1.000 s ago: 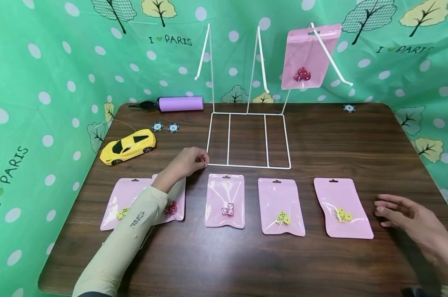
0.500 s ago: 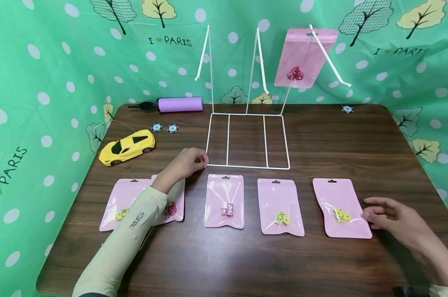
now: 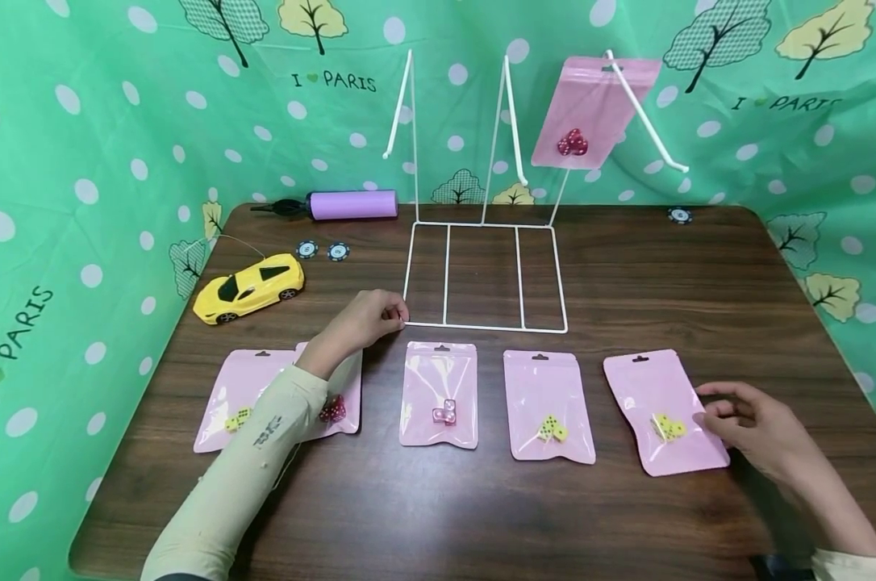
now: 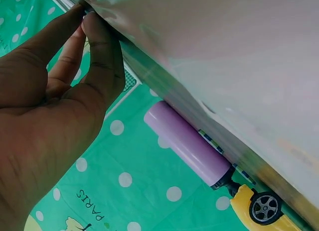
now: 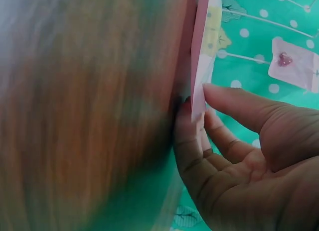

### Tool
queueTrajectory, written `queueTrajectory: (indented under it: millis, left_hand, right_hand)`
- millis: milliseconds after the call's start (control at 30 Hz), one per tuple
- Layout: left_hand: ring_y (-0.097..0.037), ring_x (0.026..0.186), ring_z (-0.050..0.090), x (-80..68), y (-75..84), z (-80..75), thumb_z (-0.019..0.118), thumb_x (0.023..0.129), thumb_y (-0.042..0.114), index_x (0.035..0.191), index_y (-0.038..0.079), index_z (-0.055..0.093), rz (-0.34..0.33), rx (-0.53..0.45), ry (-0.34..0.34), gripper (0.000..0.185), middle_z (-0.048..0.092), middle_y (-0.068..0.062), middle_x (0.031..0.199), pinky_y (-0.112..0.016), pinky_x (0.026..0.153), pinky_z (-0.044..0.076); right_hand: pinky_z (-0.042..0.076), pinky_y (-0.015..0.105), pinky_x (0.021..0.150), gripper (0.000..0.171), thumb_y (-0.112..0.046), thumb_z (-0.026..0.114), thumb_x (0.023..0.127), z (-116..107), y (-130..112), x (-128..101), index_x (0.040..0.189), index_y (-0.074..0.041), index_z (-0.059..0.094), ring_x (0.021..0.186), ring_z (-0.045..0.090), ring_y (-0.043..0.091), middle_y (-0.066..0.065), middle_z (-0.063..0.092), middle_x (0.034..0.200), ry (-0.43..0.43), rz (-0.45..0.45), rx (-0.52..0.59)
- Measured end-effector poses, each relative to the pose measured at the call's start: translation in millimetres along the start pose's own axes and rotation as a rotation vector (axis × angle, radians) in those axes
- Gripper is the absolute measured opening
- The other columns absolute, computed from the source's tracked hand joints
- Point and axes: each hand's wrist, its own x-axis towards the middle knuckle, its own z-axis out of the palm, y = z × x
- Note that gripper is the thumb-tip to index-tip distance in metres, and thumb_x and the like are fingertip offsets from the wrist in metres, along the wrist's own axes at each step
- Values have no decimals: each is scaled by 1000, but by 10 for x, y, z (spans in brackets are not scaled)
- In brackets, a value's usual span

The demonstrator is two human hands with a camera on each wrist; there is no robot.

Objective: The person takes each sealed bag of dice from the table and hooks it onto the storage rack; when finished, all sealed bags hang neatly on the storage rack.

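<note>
At the front left corner of the white wire display rack (image 3: pixel 485 327), my left hand (image 3: pixel 369 319) pinches the wire between thumb and fingers. My right hand (image 3: pixel 761 432) grips the right edge of the rightmost pink zip pouch (image 3: pixel 644 391), which has yellow dice in it. In the right wrist view the thumb lies on one face of that pouch (image 5: pixel 202 66) and fingers are behind it. Another pink pouch (image 3: pixel 598 101), with red dice, hangs tilted from the rack's right hook. The middle and left hooks hold nothing.
Several more pink pouches of dice lie in a row, including one with pink dice (image 3: pixel 438 375) and one with yellow dice (image 3: pixel 543 387). My left forearm partly covers the red-dice pouch (image 3: pixel 347 379). A yellow toy car (image 3: pixel 252 289), purple hand pump (image 3: pixel 354 205) and poker chips (image 3: pixel 339 251) sit behind.
My right hand has moved left and taken the rightmost pouch by its edge, turning it slightly on the table. The hanging pouch has swung left. My left hand stays at the rack corner.
</note>
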Motion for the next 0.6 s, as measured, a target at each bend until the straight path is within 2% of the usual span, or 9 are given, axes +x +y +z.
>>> queueTrajectory:
  millis: [167,333,400,533,600]
  left_hand:
    - [-19,80,60,-3,19,-4,70,102,-1,96,7,74,-8,-7,-6,10,70,-7,89,-32,72,50]
    - [-19,81,60,-6,24,-3,71,102,-1,96,7,74,-13,-2,-6,10,71,-7,89,-32,73,50]
    - [-19,81,61,-9,24,-4,71,102,-1,96,7,74,-13,-2,-5,10,71,-7,89,-33,73,50]
    - [-19,82,61,-11,19,-4,71,102,-1,96,7,74,-10,-2,-7,10,71,-7,90,-32,73,50]
    - [-19,82,61,-11,16,-4,70,102,-1,96,7,74,-7,-1,-8,10,71,-7,90,-32,73,51]
  right_hand:
    - [52,28,61,32,-5,68,106,87,-45,-2,134,8,59,76,56,6,10,65,103,22,-51,51]
    - [57,26,65,27,-11,69,107,118,-112,16,128,7,68,78,58,4,16,67,119,-23,-50,98]
    - [59,26,67,28,-13,70,107,132,-130,20,127,5,70,81,60,2,9,67,122,-35,-44,130]
    - [61,25,70,28,-15,74,105,169,-146,17,127,1,72,88,62,-2,-19,62,118,-47,-60,217]
    - [60,25,70,29,-17,74,105,180,-155,19,129,-1,72,89,61,-1,-24,60,115,-44,-79,231]
